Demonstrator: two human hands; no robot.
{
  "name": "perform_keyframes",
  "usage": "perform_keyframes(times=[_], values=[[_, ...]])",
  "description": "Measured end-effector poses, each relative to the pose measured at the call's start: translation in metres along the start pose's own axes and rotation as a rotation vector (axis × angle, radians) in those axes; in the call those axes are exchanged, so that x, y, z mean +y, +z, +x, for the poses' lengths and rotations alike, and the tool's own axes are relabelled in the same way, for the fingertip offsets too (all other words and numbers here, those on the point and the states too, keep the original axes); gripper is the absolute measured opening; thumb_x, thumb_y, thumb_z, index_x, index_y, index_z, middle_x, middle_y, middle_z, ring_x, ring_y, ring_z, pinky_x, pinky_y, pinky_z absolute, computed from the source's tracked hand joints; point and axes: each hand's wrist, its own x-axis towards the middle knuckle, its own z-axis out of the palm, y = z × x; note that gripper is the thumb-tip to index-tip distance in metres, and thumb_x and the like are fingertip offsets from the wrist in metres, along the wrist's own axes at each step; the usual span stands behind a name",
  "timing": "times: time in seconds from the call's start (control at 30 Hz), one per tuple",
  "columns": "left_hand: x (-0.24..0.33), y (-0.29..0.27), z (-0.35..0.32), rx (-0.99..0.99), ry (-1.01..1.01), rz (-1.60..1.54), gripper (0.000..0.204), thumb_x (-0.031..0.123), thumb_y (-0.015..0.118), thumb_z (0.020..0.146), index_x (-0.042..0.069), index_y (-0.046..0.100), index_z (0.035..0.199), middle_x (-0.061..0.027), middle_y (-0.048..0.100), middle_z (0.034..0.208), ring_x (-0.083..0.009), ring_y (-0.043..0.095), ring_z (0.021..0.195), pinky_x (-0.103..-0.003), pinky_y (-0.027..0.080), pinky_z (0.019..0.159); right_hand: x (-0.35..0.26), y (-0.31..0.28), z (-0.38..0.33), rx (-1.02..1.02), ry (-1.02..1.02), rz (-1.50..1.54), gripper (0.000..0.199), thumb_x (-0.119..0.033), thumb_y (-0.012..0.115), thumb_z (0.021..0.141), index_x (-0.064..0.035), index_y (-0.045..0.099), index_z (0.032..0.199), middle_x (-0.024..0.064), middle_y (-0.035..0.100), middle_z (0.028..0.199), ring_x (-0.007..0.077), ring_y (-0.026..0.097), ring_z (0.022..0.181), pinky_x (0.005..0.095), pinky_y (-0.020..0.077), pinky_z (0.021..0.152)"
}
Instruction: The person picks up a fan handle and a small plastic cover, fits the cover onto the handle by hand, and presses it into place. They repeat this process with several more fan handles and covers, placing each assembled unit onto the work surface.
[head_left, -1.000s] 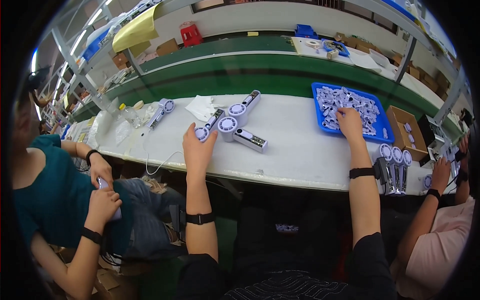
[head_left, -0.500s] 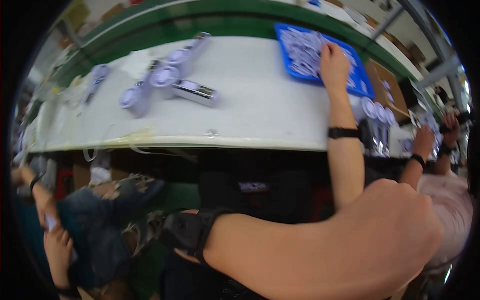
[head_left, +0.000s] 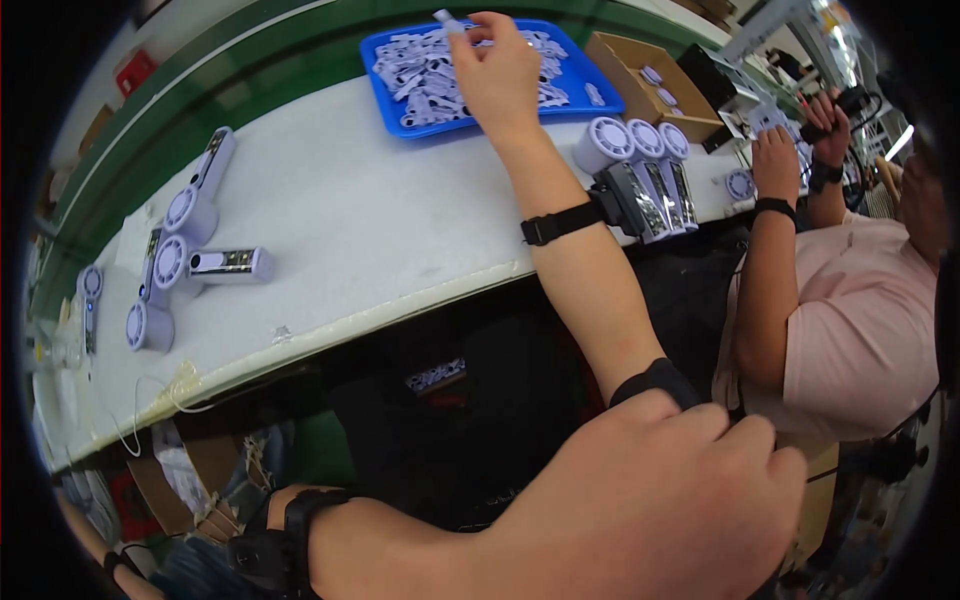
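My right hand (head_left: 498, 75) is over the blue tray (head_left: 408, 131), pinching a small pale lilac plastic piece (head_left: 449, 20) between thumb and fingertips. Under it, the tray holds many similar lilac pieces (head_left: 432, 102). Close in the foreground is my left hand (head_left: 670, 490), knuckles up and fingers curled into a fist. Whatever it may hold is hidden beneath it. Beside my right wrist, three lilac handheld fans (head_left: 605, 145) stand in a row, their handles uncovered and showing the insides.
More handheld fans (head_left: 190, 215) lie on the left of the white table (head_left: 350, 220), some with circuit boards showing. A cardboard box (head_left: 625, 65) with a few lilac parts stands right of the tray. A co-worker (head_left: 850, 320) in pink works at the right; another person's arm (head_left: 100, 545) shows lower left.
The view has swung to the right. My right hand has come up from the parts in the tray with a lilac piece in its fingertips. My left hand stays closed in the foreground.
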Motion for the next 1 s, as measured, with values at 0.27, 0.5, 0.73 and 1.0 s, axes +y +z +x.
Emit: perform_keyframes(times=[0.27, 0.5, 0.73, 1.0], values=[[-0.003, -0.046, -0.003, -0.438, -0.304, -0.177, 0.031, 0.036, 0.085, 0.089, 0.010, 0.072, 0.078, -0.0065, 0.072, 0.076, -0.0207, 0.072, 0.074, -0.031, 0.052, 0.068, 0.009, 0.012, 0.002, -0.055, -0.058, -0.085, 0.031, -0.012, 0.077, 0.087, 0.0019, 0.074, 0.114, 0.0190, 0.073, 0.108, 0.0361, 0.073, 0.098, 0.0449, 0.0591, 0.088], [-0.003, -0.064, -0.034, -0.236, -0.050, -0.229, 0.018, 0.016, 0.082, 0.093, 0.002, 0.078, 0.104, -0.0137, 0.076, 0.099, -0.0313, 0.073, 0.093, -0.039, 0.053, 0.092, -0.001, 0.003, 0.016, 0.064, -0.278, -0.040, 0.035, -0.016, 0.078, 0.085, -0.0006, 0.074, 0.116, 0.0193, 0.071, 0.105, 0.0389, 0.071, 0.094, 0.0452, 0.0592, 0.083], [-0.092, -0.090, -0.064, 0.593, -0.152, 0.038, 0.018, 0.013, 0.072, 0.098, -0.005, 0.070, 0.099, -0.0167, 0.075, 0.103, -0.0204, 0.070, 0.089, -0.034, 0.055, 0.086, -0.136, -0.108, -0.088, -0.002, 0.169, 0.389, 0.020, -0.008, 0.073, 0.099, 0.0025, 0.069, 0.116, 0.0153, 0.066, 0.105, 0.0281, 0.067, 0.093, 0.0366, 0.0554, 0.084], [-0.243, -0.082, 0.058, 0.591, -0.235, 0.193, 0.051, 0.003, 0.075, 0.087, 0.001, 0.066, 0.137, -0.0135, 0.069, 0.135, -0.0248, 0.065, 0.126, -0.038, 0.051, 0.109, -0.153, -0.231, -0.253, -0.298, 0.493, 0.319, 0.032, -0.001, 0.079, 0.094, 0.0004, 0.069, 0.125, 0.0101, 0.071, 0.111, 0.0166, 0.070, 0.093, 0.0281, 0.0571, 0.081]])
